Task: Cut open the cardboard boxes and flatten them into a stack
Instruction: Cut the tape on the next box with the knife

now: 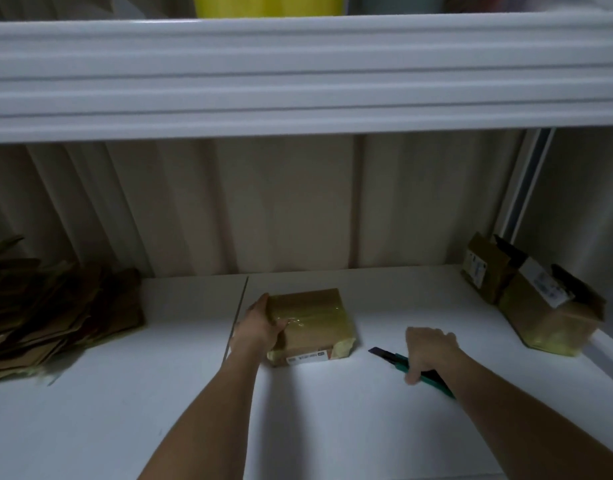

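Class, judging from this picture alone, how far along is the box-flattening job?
Done: a heap of flattened brown cardboard lies at the left. In hand: the left hand holds a sealed, taped brown box; the right hand grips a green utility knife. Left: two brown boxes at the right.

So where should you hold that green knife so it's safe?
Hold the green cutter by its green handle, coming from the right, as the right hand does now. The dark blade end points left toward the taped box, so probably keep fingers behind it, on the handle.
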